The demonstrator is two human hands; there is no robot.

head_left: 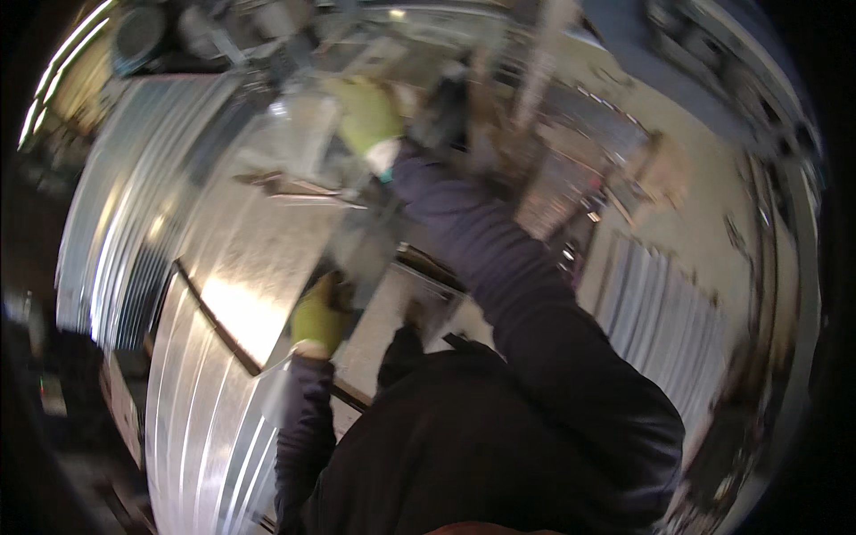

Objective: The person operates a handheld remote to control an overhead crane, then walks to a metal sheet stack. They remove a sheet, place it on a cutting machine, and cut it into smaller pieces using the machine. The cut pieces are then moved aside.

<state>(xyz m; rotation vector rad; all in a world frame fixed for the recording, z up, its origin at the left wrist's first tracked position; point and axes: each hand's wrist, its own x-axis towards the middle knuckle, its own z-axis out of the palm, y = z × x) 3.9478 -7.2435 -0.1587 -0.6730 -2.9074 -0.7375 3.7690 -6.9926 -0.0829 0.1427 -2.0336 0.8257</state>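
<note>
The whole view is motion-blurred. My left hand [318, 317], in a yellow-green glove with a dark sleeve, is closed on the lower edge of a large shiny galvanized metal sheet [259, 259] in front of me. My right hand [370, 116], also in a yellow-green glove, reaches up and forward to the top of the same sheet, beside a bent shiny piece of metal [299, 129]. Blur hides its fingers, so its grip is unclear.
Ribbed metal panels curve along the left [116, 232] and lower left [201, 428]. A stack of ribbed panels [669, 321] lies on the pale floor at right, with a brown cardboard box [664, 165] beyond it. Cluttered workshop gear fills the far top.
</note>
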